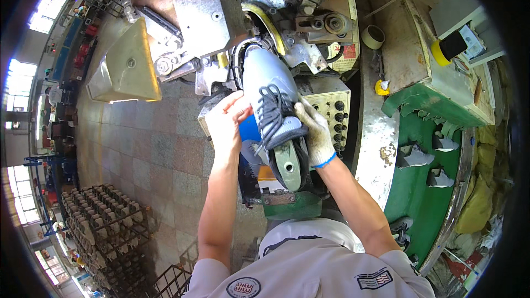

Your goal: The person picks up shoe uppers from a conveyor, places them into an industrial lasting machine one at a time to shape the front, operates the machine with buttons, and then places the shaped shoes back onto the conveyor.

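Shoe (269, 72) points toe away, long axis leaning left, held between bent left fingers (235, 106) and right fingers (308, 115).

Green belt (411, 196) is kinda scattered with shoes (418, 158): two pale ones (440, 178) are parked near the right edge, more by the left.
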The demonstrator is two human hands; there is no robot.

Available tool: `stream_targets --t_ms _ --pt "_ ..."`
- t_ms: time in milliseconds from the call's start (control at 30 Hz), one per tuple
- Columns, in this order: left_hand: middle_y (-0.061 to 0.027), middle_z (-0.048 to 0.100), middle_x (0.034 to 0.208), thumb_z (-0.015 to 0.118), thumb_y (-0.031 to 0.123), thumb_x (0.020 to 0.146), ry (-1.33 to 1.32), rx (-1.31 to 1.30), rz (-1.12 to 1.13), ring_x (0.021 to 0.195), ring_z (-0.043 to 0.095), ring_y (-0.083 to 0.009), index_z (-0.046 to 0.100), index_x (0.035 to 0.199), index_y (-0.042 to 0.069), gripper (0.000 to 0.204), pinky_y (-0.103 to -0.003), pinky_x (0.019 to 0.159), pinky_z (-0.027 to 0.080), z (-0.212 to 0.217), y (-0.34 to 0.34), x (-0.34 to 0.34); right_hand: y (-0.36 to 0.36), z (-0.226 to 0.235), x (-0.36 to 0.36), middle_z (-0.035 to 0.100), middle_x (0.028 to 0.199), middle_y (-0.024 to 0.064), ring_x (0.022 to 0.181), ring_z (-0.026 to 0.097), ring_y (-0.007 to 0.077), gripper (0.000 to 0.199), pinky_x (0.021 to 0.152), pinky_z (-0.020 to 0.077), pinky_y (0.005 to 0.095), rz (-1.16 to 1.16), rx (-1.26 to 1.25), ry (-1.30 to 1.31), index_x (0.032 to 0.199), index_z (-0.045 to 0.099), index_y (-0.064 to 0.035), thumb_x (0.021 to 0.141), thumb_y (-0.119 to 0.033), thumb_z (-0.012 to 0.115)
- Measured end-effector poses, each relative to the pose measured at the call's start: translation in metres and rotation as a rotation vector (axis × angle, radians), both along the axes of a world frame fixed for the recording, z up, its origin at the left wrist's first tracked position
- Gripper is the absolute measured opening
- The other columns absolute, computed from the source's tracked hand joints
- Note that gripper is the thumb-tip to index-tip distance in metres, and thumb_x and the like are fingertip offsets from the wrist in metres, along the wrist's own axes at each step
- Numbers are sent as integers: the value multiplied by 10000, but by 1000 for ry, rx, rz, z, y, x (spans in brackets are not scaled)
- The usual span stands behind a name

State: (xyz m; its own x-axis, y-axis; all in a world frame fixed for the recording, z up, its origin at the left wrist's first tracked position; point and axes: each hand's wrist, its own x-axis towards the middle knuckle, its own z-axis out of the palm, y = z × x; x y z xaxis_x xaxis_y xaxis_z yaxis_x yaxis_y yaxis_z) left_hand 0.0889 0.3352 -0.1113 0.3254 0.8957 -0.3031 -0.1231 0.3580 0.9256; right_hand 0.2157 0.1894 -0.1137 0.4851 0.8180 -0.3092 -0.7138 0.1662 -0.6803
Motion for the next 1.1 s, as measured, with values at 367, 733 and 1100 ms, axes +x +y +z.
stream_targets --t_ms 367,733,1100 --pt "-72 719 980 574 373 1021 -46 -278 -87 808 661 -130 699 1116 -13 416 -270 726 522 -38 10 1 64 -65 -14 686 1122 65 979 633 134 390 889 500 282 -114 -34 -48 1223 645 21 995 -296 635" --pt "-8 684 941 446 424 1073 -212 -198 -106 822 605 -96 703 1035 37 466 -269 772 490 -65 -1 6 66 -74 -13 695 1074 53 940 623 112 367 857 491 261 -161 -58 -55 1156 686 23 999 -304 632" --pt "-290 621 1255 803 339 799 883 -21 -65 1188 605 -389 474 1382 -96 798 -424 1002 469 -201 -141 -141 -123 -74 11 610 1241 256 1022 688 332 435 749 622 362 -359 -155 -74 1383 424 116 1059 -173 417"
